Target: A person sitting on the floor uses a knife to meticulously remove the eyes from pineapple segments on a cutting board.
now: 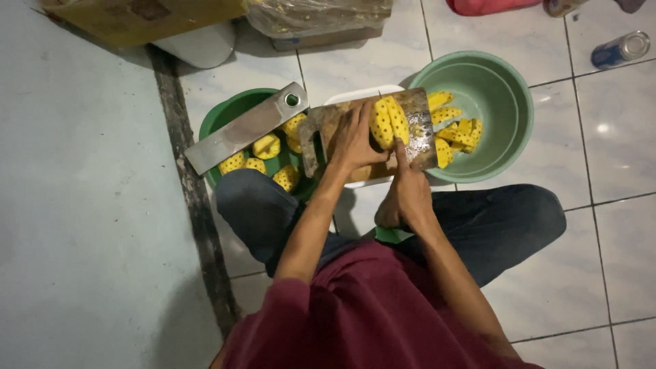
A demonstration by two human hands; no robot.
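Item: one wooden cutting board, held above the tiled floor at the centre of the view, over one white tray whose rim shows at 12 o'clock of the board.

Two peeled pineapple pieces, yellow with rows of dark pits, are laid side by side on the board. They are pressed down by the left hand, whose fingers are spread and wrapped against their 9 o'clock side.

One cleaver is gripped by the right hand at 6 o'clock of the board. The fingers are closed round a handle that is hidden; the index finger is stretched along the blade. The broad flat blade is set just at 3 o'clock of the two pieces, touching or nearly touching them.

Two basins are counted. One pale green basin is placed at 3 o'clock of the board; roughly six cut pineapple strips are heaped against its near wall, the exact count being unclear where they overlap. One darker green basin is placed at 9 o'clock; five whole peeled chunks are visible in it, others possibly being hidden under the board.

One long metal blade with one round hole near its end is laid across the rim of the darker basin.

One drinks can is lying on its side at 2 o'clock, well apart from the rest.

One cardboard box and one plastic-wrapped bundle are set at 12 o'clock.
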